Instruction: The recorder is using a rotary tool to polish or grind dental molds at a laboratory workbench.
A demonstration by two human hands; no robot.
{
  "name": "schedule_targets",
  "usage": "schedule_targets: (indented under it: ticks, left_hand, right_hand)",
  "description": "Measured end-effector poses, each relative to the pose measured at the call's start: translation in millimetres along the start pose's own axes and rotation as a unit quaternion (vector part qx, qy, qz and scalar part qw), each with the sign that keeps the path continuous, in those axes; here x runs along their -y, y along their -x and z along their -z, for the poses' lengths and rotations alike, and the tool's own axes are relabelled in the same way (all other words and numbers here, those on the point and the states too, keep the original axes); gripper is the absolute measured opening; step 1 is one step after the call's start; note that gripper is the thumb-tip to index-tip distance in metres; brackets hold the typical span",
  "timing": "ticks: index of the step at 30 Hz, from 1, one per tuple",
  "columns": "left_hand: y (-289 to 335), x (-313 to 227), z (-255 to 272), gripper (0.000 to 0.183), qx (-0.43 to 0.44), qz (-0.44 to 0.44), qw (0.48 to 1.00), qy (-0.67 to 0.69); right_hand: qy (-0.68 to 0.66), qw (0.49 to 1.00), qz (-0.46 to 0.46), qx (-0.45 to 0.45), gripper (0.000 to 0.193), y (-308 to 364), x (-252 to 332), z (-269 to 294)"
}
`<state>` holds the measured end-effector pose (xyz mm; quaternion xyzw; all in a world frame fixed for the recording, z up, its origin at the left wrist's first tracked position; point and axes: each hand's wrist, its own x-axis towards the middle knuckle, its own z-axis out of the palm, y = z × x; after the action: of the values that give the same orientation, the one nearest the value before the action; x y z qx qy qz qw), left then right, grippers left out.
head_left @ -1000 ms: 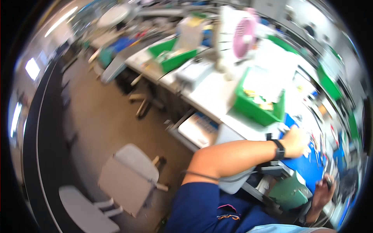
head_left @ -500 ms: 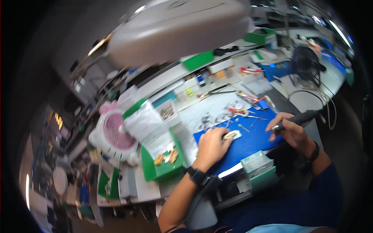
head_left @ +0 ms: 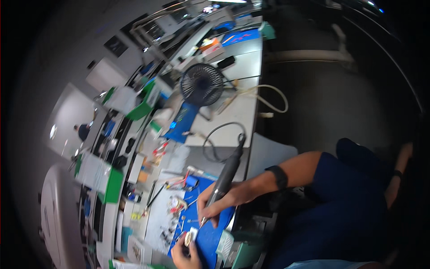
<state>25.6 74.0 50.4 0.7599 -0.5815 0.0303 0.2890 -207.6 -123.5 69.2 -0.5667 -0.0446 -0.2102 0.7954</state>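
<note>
Work at the blue mat (head_left: 208, 249)

The white surface (head_left: 246, 67) carries the mat. On it, well apart from the mat, a black fan (head_left: 201, 84) stands. Over the mat, the right hand (head_left: 229, 200) has its fingers closed around a dark, pen-shaped tool (head_left: 227, 174). At the mat's lower left, the left hand (head_left: 185, 259) holds a small pale piece (head_left: 190, 236) between its fingers, over the mat, near the tool's tip.

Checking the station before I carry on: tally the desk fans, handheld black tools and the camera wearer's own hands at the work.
Desk fan: 1
Handheld black tool: 1
Wearer's hands, left hand and right hand: 2
Total: 4
</note>
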Motion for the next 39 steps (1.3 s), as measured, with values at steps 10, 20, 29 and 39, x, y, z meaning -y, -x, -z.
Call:
schedule_targets:
  ticks: [10, 20, 29, 39]
  left_hand:
    - [1, 0, 1, 0.028, 0.042, 0.107, 0.991, 0.061]
    - [-2, -16, 3, 0.027, 0.042, 0.144, 0.988, 0.034]
    - [0, -14, 5, 0.029, 0.019, 0.114, 0.993, 0.028]
    - [1, 6, 1, 0.029, 0.006, 0.035, 0.999, 0.014]
  right_hand:
    - [-0.044, 0.999, 0.003, 0.025, 0.034, 1, -7, -1]
    - [-0.024, 0.999, 0.006, 0.041, 0.038, 1, -6, 0]
    - [0.006, 1.0, -0.009, -0.002, 0.032, -3, -5, 1]
    - [-0.035, 0.999, 0.014, -0.033, 0.033, -16, -10, -2]
